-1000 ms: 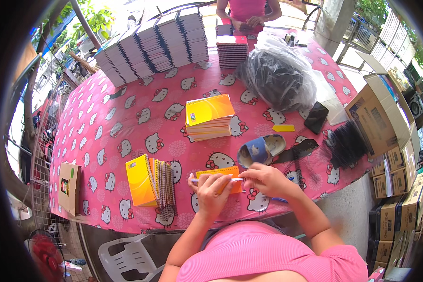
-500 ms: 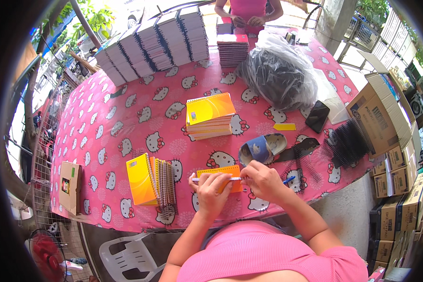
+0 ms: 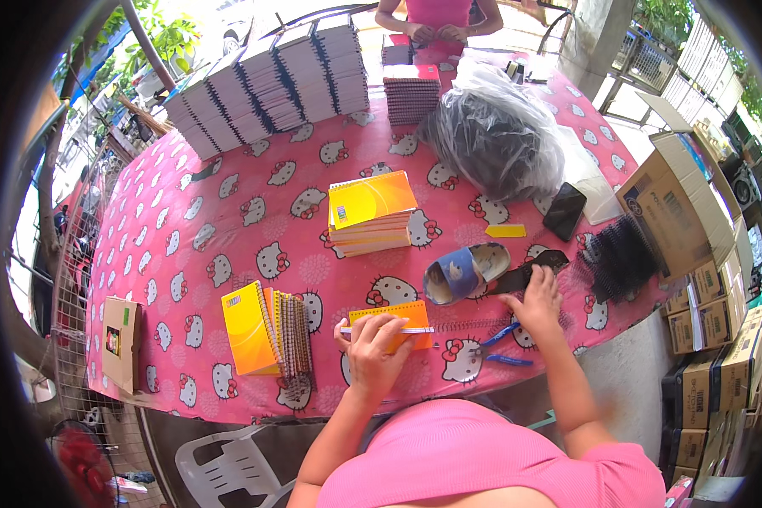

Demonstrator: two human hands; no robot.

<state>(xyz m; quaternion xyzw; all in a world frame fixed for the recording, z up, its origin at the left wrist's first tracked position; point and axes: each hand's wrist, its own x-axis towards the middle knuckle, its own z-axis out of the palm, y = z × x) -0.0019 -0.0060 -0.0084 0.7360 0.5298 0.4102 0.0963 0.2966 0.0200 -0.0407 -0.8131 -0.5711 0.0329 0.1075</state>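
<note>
- The left hand pinches an orange notebook, small holes lining its far side, near the front edge of the pink tablecloth.
- The right hand spreads its fingers by a black strip.
- Beyond, stacked yellow-orange notebooks show a small printed label.

I see bright daylight from beyond the table, the far view washed out white, glare on the plastic bag, the chair in shade, straight edges bowed, a black fisheye rim.
</note>
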